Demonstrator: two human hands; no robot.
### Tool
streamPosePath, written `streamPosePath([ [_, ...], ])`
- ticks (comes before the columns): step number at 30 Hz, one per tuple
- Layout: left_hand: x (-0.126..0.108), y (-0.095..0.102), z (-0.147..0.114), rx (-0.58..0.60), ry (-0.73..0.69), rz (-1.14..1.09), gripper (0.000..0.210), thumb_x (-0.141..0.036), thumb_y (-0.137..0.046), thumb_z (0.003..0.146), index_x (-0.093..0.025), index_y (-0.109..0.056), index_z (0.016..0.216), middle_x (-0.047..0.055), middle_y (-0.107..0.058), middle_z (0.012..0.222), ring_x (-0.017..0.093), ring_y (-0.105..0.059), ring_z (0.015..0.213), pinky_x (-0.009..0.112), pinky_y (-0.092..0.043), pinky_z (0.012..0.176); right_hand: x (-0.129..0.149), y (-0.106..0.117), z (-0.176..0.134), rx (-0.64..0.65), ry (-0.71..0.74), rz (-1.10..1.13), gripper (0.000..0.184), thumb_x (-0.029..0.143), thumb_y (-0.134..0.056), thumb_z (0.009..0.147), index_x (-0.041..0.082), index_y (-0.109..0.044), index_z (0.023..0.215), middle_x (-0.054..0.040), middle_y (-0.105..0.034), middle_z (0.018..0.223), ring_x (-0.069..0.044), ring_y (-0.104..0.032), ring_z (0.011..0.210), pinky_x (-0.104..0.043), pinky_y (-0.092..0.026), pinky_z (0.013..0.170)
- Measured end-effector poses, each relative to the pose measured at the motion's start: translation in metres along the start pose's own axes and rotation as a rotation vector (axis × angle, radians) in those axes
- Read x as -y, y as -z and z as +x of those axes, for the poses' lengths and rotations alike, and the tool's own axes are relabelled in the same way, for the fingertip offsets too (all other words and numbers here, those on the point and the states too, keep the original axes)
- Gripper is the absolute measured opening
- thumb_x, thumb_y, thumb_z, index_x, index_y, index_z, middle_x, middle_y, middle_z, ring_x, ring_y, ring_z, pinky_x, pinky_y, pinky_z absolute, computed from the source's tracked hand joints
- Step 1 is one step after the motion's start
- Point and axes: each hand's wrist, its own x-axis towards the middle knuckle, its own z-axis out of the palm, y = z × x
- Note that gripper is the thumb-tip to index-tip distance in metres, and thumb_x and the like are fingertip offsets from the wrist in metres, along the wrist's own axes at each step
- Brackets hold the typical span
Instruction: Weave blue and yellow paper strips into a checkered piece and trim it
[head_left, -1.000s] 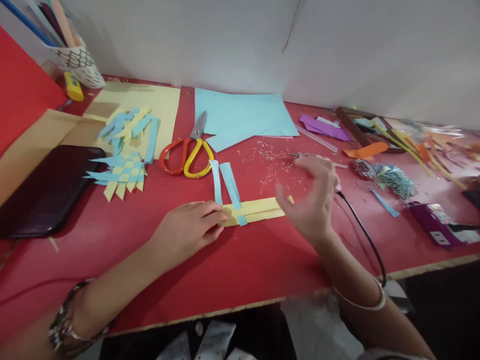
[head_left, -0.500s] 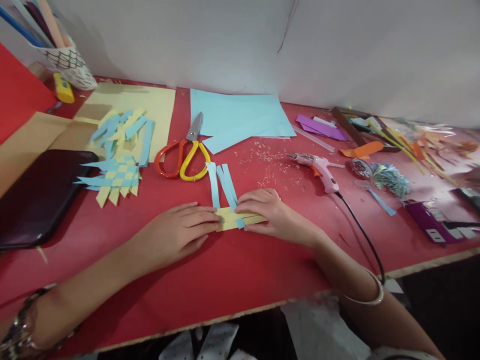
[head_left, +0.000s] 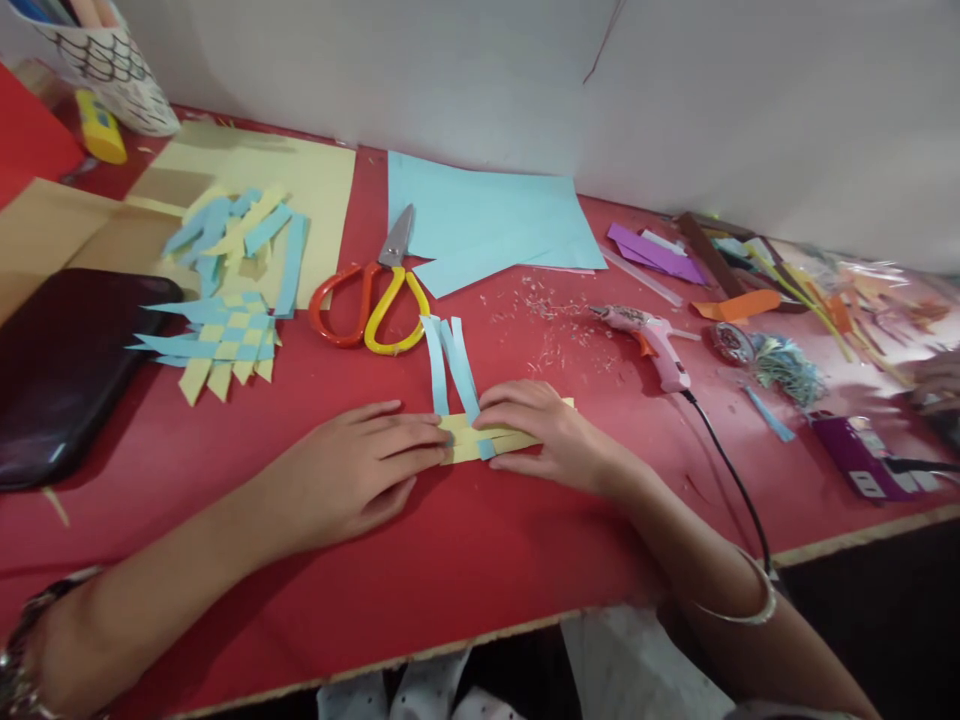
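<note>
In front of me on the table, yellow paper strips [head_left: 463, 432] lie crosswise, interlaced with pale blue paper strips [head_left: 459, 368] whose upper ends stick up and away from me. My left hand [head_left: 367, 465] rests with its fingers nearly straight and together, holding the left ends of the yellow strips under its fingertips. Curled over the right part, my right hand [head_left: 544, 430] grips the strips between thumb and fingers. A short blue end [head_left: 487, 449] shows by the right thumb. The strips' left ends are hidden under the left fingers.
Scissors [head_left: 382, 295] lie beyond the strips, near a blue sheet [head_left: 487, 215]. At left are a woven paper piece [head_left: 229, 340], loose strips [head_left: 251, 225] and a black tray-like object [head_left: 67, 380]. A corded pink glue gun [head_left: 645, 335] lies right. Another person's hand [head_left: 937, 380] shows far right.
My view has shifted slightly. The upright blue strips have changed their spread a little, and a yellow strip end now shows beyond my right hand. Both hands stay on the strips.
</note>
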Motion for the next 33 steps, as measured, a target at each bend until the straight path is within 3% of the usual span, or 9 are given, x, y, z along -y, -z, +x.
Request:
streamPosePath([
  [8, -0.002, 0.0, 0.0, -0.016, -0.001, -0.017, 0.039, -0.017, -0.03, 0.085, -0.022, -0.061, 0.109, 0.004, -0.064, 0.112, 0.017, -0.059, 0.102, 0.036, -0.039, 0.097, -0.003, 0.002, -0.001, -0.013, 0.026, 0.009, 0.014, 0.025, -0.054, 0.082, 0.019, -0.059, 0.094, -0.0076, -0.058, 0.101, -0.017, -0.053, 0.094, -0.031, -0.042, 0.083],
  [33, -0.001, 0.003, -0.003, 0.005, -0.046, 0.002, 0.037, -0.018, -0.037, 0.082, -0.02, -0.056, 0.114, 0.006, -0.061, 0.117, 0.019, -0.057, 0.104, 0.039, -0.04, 0.096, -0.012, 0.002, 0.003, -0.048, 0.155, -0.02, 0.016, 0.029, -0.055, 0.083, 0.017, -0.062, 0.09, -0.0076, -0.061, 0.099, -0.016, -0.054, 0.091, -0.03, -0.043, 0.082],
])
